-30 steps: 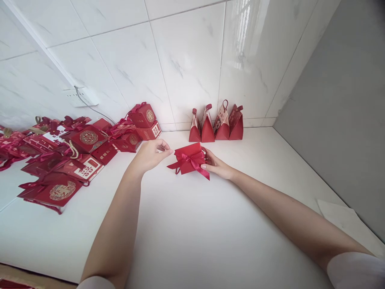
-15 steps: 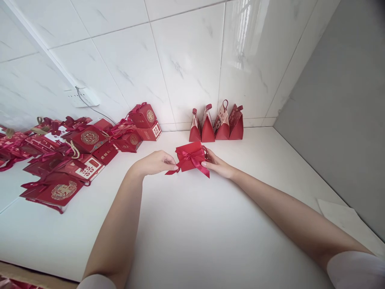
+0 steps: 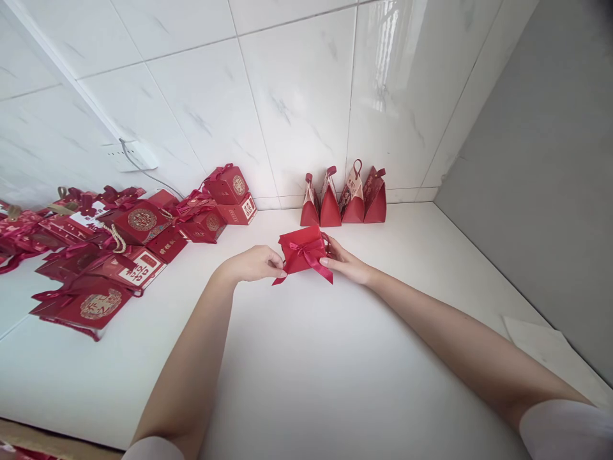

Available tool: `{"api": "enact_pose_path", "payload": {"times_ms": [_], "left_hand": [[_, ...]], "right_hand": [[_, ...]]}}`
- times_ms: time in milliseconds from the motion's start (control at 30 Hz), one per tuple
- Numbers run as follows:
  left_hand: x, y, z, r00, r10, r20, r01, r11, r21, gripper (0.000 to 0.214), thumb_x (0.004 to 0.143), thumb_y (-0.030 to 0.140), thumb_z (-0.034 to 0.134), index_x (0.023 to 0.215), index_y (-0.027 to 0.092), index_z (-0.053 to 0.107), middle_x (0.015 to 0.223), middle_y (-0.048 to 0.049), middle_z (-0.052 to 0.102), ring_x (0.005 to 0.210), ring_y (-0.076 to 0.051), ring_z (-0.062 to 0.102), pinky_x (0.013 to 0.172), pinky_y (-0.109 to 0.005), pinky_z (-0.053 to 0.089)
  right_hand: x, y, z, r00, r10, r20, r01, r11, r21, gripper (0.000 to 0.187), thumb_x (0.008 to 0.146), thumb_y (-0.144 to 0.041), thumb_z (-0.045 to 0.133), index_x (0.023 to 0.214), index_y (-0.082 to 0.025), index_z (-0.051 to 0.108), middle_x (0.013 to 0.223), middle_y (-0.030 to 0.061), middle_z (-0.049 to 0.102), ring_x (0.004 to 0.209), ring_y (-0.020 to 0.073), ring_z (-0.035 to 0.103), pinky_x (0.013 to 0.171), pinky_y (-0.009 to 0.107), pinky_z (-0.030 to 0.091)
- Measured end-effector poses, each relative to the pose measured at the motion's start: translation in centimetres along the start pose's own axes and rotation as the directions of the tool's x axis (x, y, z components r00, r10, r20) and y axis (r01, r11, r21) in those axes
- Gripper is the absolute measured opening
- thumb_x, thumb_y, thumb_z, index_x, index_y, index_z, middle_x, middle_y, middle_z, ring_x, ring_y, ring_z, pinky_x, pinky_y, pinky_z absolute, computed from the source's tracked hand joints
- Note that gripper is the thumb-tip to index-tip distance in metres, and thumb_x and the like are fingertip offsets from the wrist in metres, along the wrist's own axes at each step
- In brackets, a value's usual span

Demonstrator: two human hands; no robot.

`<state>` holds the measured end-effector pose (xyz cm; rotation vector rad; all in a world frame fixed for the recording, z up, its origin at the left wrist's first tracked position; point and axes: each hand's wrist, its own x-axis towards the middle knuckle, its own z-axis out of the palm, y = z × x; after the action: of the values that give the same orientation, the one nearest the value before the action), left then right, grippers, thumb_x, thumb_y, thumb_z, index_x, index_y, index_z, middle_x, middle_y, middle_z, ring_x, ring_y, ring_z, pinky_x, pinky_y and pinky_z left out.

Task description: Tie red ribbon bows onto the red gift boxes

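Note:
A small red gift box (image 3: 301, 244) with a red ribbon bow lies on the white counter (image 3: 306, 358), a little in front of the tiled wall. My left hand (image 3: 256, 263) is closed in a pinch on the ribbon's left tail at the box's lower left corner. My right hand (image 3: 345, 262) grips the right side of the box, thumb on its front edge and fingers curled behind.
Several upright red gift bags (image 3: 343, 199) stand in a row against the wall behind the box. A heap of flat and boxed red packages (image 3: 124, 243) covers the counter's left side. A wall socket with a cable (image 3: 131, 155) is above it. White paper (image 3: 550, 351) lies at right.
My left hand came down from beside the box's upper left corner to the ribbon tail and pinched it. The box shifted slightly; my right hand kept its hold.

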<state>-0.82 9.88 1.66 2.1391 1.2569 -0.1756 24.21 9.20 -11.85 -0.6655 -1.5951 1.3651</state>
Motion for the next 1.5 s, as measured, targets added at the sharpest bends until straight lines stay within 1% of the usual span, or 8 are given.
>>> {"api": "enact_pose_path", "payload": {"times_ms": [433, 567, 700, 833, 1067, 1200, 1333, 1500], "left_hand": [[0.4, -0.5, 0.2, 1.0, 0.006, 0.004, -0.006, 1.0, 0.013, 0.03, 0.072, 0.047, 0.064, 0.079, 0.02, 0.072, 0.084, -0.0041, 0.07, 0.078, -0.022, 0.061, 0.064, -0.028, 0.043], [0.3, -0.7, 0.2, 0.99, -0.003, -0.141, 0.002, 1.0, -0.001, 0.048, 0.066, 0.048, 0.073, 0.104, 0.02, 0.064, 0.11, -0.0079, 0.068, 0.092, -0.026, 0.063, 0.072, -0.032, 0.048], [0.6, -0.5, 0.7, 0.886, 0.171, -0.43, -0.2, 0.98, -0.022, 0.081, 0.064, 0.049, 0.079, 0.133, 0.023, 0.046, 0.136, -0.012, 0.053, 0.119, -0.029, 0.055, 0.093, -0.039, 0.048], [1.0, -0.1, 1.1, 0.808, 0.359, -0.468, -0.383, 0.923, 0.046, 0.117, 0.06, 0.046, 0.085, 0.153, 0.03, 0.017, 0.16, -0.0118, 0.021, 0.145, -0.034, 0.025, 0.114, -0.046, 0.032], [4.0, -2.3, 2.8, 0.698, 0.407, -0.59, -0.549, 0.833, -0.075, 0.091, 0.065, 0.042, 0.083, 0.142, 0.022, 0.037, 0.148, -0.0139, 0.043, 0.138, -0.031, 0.04, 0.116, -0.044, 0.033], [7.5, -4.6, 5.7, 0.726, 0.288, -0.624, -0.57, 0.76, -0.312, 0.084, 0.067, 0.049, 0.08, 0.135, 0.016, 0.042, 0.138, -0.0177, 0.053, 0.125, -0.032, 0.054, 0.107, -0.045, 0.042], [9.6, -6.0, 7.8, 0.741, 0.223, -0.634, -0.581, 0.687, -0.438, 0.087, 0.07, 0.065, 0.069, 0.135, 0.014, 0.042, 0.139, -0.0191, 0.053, 0.126, -0.033, 0.053, 0.107, -0.044, 0.043], [9.7, -7.2, 8.2, 0.765, 0.112, -0.634, -0.473, 0.767, -0.435, 0.076, 0.087, 0.072, 0.038, 0.137, 0.016, 0.043, 0.136, -0.0153, 0.057, 0.124, -0.029, 0.055, 0.106, -0.042, 0.042]], "right_hand": [[-0.3, -0.5, 0.4, 0.994, -0.076, -0.079, 0.085, 0.989, 0.121, 0.08, 0.084, -0.05, 0.065, 0.152, -0.031, 0.025, 0.147, 0.0071, 0.046, 0.137, 0.027, 0.043, 0.115, 0.049, 0.033], [-0.4, -0.9, 0.7, 0.985, -0.125, -0.121, 0.138, 0.985, 0.101, 0.071, 0.084, -0.051, 0.063, 0.146, -0.033, 0.034, 0.153, 0.004, 0.039, 0.143, 0.0277, 0.034, 0.116, 0.05, 0.032], [-0.5, -1.0, 0.8, 0.989, -0.068, -0.128, 0.083, 0.99, 0.117, 0.068, 0.085, -0.053, 0.059, 0.145, -0.033, 0.032, 0.151, 0.0052, 0.041, 0.137, 0.0291, 0.04, 0.109, 0.051, 0.041], [-0.6, -0.9, 0.9, 0.99, -0.067, -0.121, 0.093, 0.969, 0.227, 0.063, 0.089, -0.052, 0.055, 0.145, -0.036, 0.031, 0.152, 0.0051, 0.039, 0.134, 0.029, 0.045, 0.098, 0.049, 0.051], [-0.4, 0.0, 0.8, 0.992, -0.088, -0.089, 0.101, 0.983, 0.151, 0.067, 0.09, -0.064, 0.049, 0.146, -0.033, 0.033, 0.157, 0.005, 0.032, 0.143, 0.0285, 0.035, 0.108, 0.048, 0.042], [-0.1, -0.2, 0.2, 0.983, -0.124, -0.135, 0.13, 0.991, 0.042, 0.074, 0.088, -0.063, 0.054, 0.15, -0.031, 0.029, 0.159, 0.003, 0.03, 0.149, 0.0231, 0.022, 0.121, 0.045, 0.022], [0.0, -0.5, -0.4, 0.994, -0.094, -0.055, 0.099, 0.99, 0.1, 0.082, 0.084, -0.048, 0.069, 0.152, -0.03, 0.027, 0.159, 0.0054, 0.03, 0.145, 0.0247, 0.032, 0.12, 0.045, 0.025], [0.2, 0.0, -1.0, 0.999, -0.009, 0.031, 0.005, 0.99, 0.14, 0.1, 0.075, -0.04, 0.079, 0.154, -0.035, 0.017, 0.155, 0.0091, 0.037, 0.135, 0.0275, 0.046, 0.115, 0.053, 0.032]]}}
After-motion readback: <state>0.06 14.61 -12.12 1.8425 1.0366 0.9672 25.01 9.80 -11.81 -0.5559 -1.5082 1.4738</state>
